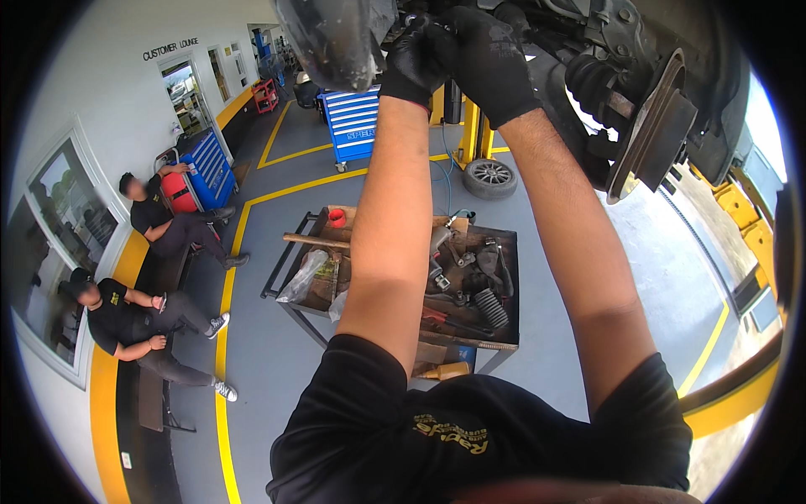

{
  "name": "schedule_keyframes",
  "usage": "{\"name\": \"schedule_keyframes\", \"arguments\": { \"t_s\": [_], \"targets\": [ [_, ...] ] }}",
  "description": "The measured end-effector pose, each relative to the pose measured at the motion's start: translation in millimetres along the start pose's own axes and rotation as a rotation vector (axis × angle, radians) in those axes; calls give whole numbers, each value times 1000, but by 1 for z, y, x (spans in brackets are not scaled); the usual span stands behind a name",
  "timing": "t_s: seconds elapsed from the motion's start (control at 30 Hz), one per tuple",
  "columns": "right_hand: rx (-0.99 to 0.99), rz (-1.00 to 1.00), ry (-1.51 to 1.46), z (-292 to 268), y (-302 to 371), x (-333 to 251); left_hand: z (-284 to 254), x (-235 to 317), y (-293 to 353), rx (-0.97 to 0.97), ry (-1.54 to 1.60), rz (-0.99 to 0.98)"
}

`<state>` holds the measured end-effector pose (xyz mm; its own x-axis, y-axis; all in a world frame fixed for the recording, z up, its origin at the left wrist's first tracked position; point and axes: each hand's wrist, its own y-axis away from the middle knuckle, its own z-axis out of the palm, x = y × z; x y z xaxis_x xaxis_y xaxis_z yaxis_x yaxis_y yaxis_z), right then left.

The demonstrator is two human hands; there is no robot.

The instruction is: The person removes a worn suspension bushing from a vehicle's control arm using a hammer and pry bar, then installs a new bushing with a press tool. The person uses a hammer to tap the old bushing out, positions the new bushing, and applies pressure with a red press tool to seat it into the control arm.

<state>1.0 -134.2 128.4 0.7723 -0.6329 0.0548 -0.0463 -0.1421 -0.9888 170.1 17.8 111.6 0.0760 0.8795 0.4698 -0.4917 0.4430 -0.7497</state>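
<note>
Both my arms reach up under a raised car, and both hands wear black gloves. My left hand (413,63) is closed close against the dark underside parts, with a small shiny metal piece showing near its fingertips. Beside it, touching or nearly so, my right hand (487,60) is closed too, its fingers curled away from view. What either grips is hidden by the gloves. To the right hangs a rusty-edged brake disc (655,130), with a ribbed black rubber boot (585,80) on the shaft. A dark rounded part (332,42) hangs left of my left hand.
Below my arms stands a tool cart (506,343) bearing a coil spring (490,307), loose tools and a plastic bag (304,275). Behind it are a wheel (489,178), a yellow lift post (477,139) and a blue tool cabinet (353,126). Two people sit along the left wall.
</note>
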Motion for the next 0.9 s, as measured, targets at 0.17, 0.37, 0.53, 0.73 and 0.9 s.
{"name": "schedule_keyframes", "arguments": {
  "t_s": [0.17, 0.37, 0.53, 0.73, 0.9],
  "targets": [
    [100, -277, 76, -3, -5, 3, 3, 6, 2, 39, 12, 65],
    [66, -166, -81, -11, -6, 3, 6, 6, 23, 43, 32, 48],
    [85, -222, 133, 3, -12, 7, -4, 17, 12, 23, -41, 57],
    [229, -510, 238, 6, -5, 27, -13, 25, -4, 3, -96, -27],
    [230, -448, 118, 4, -4, 29, 1, 19, 0, -29, -103, 41]
  ]
}}
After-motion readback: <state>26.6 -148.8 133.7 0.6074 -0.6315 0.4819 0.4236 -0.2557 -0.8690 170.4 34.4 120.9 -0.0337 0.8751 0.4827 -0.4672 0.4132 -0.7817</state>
